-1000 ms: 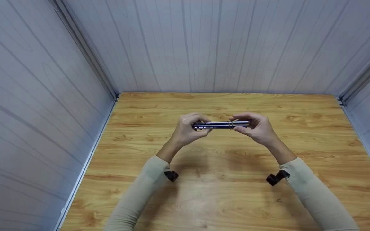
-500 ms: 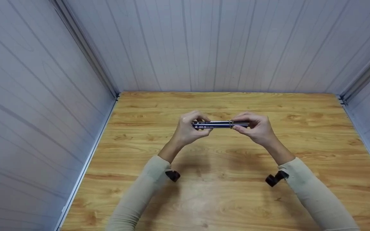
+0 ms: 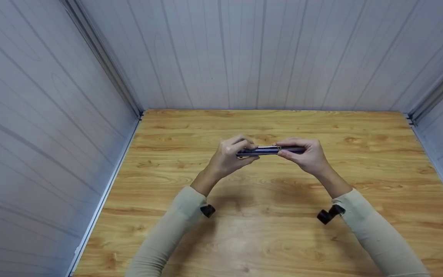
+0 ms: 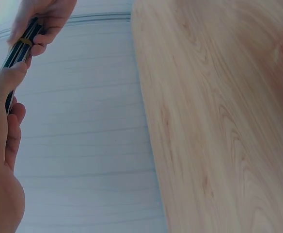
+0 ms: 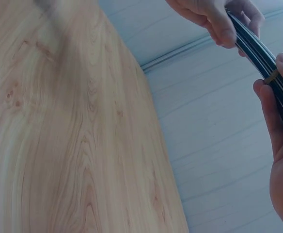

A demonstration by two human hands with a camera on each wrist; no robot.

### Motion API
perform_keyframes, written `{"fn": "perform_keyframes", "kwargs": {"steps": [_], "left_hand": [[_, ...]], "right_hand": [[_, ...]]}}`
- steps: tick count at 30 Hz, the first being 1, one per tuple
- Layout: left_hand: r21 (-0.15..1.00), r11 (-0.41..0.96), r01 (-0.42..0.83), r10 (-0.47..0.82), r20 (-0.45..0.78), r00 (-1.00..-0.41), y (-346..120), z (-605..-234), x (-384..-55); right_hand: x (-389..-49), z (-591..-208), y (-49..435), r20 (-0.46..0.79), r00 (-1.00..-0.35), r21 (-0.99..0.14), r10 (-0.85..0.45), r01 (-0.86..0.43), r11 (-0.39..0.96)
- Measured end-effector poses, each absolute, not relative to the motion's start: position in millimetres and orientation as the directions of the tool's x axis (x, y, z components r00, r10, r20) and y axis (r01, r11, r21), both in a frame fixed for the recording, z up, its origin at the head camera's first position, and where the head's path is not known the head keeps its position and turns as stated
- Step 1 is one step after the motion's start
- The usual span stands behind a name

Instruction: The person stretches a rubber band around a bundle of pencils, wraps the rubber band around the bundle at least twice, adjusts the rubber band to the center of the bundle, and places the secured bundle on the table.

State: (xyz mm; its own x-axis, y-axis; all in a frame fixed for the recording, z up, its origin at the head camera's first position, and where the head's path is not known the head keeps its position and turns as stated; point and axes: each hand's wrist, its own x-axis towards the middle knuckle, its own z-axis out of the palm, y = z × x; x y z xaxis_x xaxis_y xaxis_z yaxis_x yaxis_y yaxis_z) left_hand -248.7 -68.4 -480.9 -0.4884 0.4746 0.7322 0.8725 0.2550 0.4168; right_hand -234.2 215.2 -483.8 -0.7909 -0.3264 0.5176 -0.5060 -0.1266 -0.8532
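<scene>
Slim bundle [image 3: 264, 150]: dark, smooth and glossy, with bright shiny streaks along its length; whether plastic or lacquered wood cannot be told
Band [image 5: 271, 76]: yellowish, looks like rubber, duller than the bundle
Table [image 3: 244, 242]: wood-grained top, smooth, with a soft sheen
Wall panels [image 3: 206, 54]: pale, smooth, printed with grey veining
Corner rail [image 3: 104, 57]: grey, metal-looking
Sleeves [image 3: 175, 219]: matt cloth, finely creased
Wrist mounts [image 3: 324, 216]: black, plastic-looking
</scene>
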Motion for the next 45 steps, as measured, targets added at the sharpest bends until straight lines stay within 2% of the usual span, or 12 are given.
{"fn": "perform_keyframes", "kwargs": {"steps": [2, 8, 16, 22, 29, 35, 39, 43, 45], "left_hand": [[0.408, 0.252, 0.878, 0.465, 0.744, -0.48, -69.5, -481.7, -248.9], [0.44, 0.241, 0.865, 0.402, 0.766, -0.502, -71.1, -484.9, -248.9], [0.508, 0.208, 0.836, 0.405, 0.733, -0.546, -67.7, -484.7, -247.6], [0.513, 0.195, 0.836, 0.412, 0.731, -0.544, -64.8, -482.6, -246.0], [0.462, 0.216, 0.86, 0.46, 0.729, -0.507, -63.4, -480.2, -244.8], [0.37, 0.27, 0.889, 0.508, 0.73, -0.458, -69.1, -478.3, -243.7], [0.324, 0.26, 0.91, 0.486, 0.77, -0.413, -70.0, -479.2, -244.9], [0.256, 0.241, 0.936, 0.453, 0.823, -0.342, -68.9, -481.6, -246.1], [0.244, 0.248, 0.938, 0.445, 0.831, -0.334, -67.7, -481.7, -245.2]], "right_hand": [[-234.7, -483.4, 216.6, 0.516, -0.788, -0.855, -0.336, -0.5, -0.142], [-234.9, -481.6, 220.2, 0.537, -0.77, -0.838, -0.343, -0.534, -0.114], [-233.1, -481.3, 220.3, 0.543, -0.765, -0.83, -0.346, -0.551, -0.087], [-233.0, -482.8, 216.2, 0.562, -0.751, -0.819, -0.347, -0.564, -0.106], [-233.9, -482.2, 210.9, 0.601, -0.714, -0.789, -0.359, -0.602, -0.124], [-232.4, -481.9, 213.8, 0.57, -0.747, -0.813, -0.343, -0.574, -0.098], [-232.6, -481.1, 215.8, 0.542, -0.766, -0.834, -0.346, -0.54, -0.111], [-231.9, -481.3, 215.5, 0.525, -0.78, -0.848, -0.342, -0.513, -0.132], [-231.3, -481.4, 214.8, 0.517, -0.787, -0.853, -0.336, -0.505, -0.13]]}}
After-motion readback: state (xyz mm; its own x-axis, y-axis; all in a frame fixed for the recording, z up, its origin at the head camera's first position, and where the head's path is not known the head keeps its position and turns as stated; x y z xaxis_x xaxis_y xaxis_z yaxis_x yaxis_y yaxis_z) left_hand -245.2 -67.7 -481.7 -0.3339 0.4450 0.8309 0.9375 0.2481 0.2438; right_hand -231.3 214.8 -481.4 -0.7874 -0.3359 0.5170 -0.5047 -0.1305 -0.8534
